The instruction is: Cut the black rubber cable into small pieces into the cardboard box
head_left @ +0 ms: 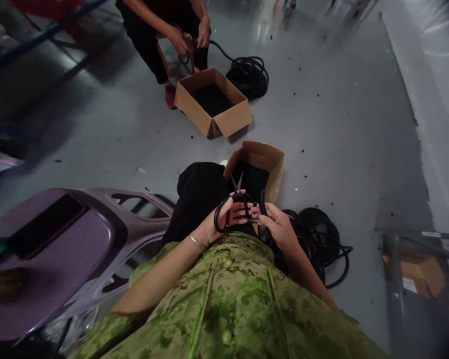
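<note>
- Gripped in the left hand (212, 223) is a pair of black-handled scissors (223, 219); the fingers are partly spread among the handles, and the blades stand apart, pointing toward the near box.
- Pinched between the thumb and fingers of the right hand (279, 225) is a short upright stretch of black tube (262, 202), just beside the left fingertips.
- From where I stand, both hands are over the wearer's lap, close to the near cardboard box (276, 172), which holds a heap of small black pieces (257, 177).
- Loops of black hose (319, 234) lie on the floor (353, 164) by the right forearm.
- Across from them, a co-worker (147, 37) bends over a second open box (235, 118), also with black pieces inside; a black coil (251, 77) sits just beside it.
- On the wearer's left, a dark phone (48, 224) rests on a purple chair (93, 249).
</note>
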Motion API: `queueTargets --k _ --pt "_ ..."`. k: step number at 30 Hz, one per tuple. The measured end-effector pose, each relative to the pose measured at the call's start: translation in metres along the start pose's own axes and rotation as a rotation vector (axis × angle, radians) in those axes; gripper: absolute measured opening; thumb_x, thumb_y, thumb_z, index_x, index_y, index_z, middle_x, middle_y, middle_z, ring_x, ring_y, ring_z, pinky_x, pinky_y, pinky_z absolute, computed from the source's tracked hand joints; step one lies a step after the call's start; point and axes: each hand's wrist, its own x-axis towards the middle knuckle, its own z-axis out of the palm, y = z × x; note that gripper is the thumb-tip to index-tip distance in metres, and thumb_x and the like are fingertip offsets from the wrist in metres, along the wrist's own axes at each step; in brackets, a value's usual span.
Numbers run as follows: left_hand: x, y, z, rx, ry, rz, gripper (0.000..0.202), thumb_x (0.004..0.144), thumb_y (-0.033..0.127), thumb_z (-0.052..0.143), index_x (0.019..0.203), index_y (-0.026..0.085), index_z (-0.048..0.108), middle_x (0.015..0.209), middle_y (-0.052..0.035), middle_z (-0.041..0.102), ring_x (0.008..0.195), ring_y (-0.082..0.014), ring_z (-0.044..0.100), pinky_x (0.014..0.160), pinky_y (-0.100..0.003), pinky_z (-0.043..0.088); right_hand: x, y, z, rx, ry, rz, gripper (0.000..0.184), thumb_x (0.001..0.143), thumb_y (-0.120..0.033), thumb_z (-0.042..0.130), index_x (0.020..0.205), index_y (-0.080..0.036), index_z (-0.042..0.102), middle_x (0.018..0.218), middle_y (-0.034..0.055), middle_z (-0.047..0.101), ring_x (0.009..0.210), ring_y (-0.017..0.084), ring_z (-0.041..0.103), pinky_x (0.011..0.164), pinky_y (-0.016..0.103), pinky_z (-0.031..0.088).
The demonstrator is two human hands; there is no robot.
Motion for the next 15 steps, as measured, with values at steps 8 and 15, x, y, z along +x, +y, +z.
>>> queueTargets --k 8,15 --pt "0.003 -0.001 -0.010 0.642 0.192 0.210 0.056 0.077 0.041 0.075 0.125 0.020 0.055 0.093 -0.0030 0.063 0.085 -0.0159 0.062 0.082 -0.030 0.049 -0.005 0.013 -0.011 -0.333 0.102 -0.020 0.031 0.089 -0.040 0.052 0.098 -0.018 0.071 0.080 0.0030 0.071 0.075 0.017 0.064 0.068 0.026 0.048" --pt "0.016 -0.009 -0.009 0.851 0.179 0.238 0.040 0.075 0.041 0.074 0.105 0.018 0.060 0.079 0.0017 0.059 0.070 -0.0114 0.055 0.067 -0.024 0.045 -0.006 0.014 -0.020 -0.346 0.151 -0.095 0.031 0.089 -0.042 0.054 0.100 -0.018 0.069 0.084 0.0015 0.071 0.077 0.016 0.065 0.071 0.024 0.049"
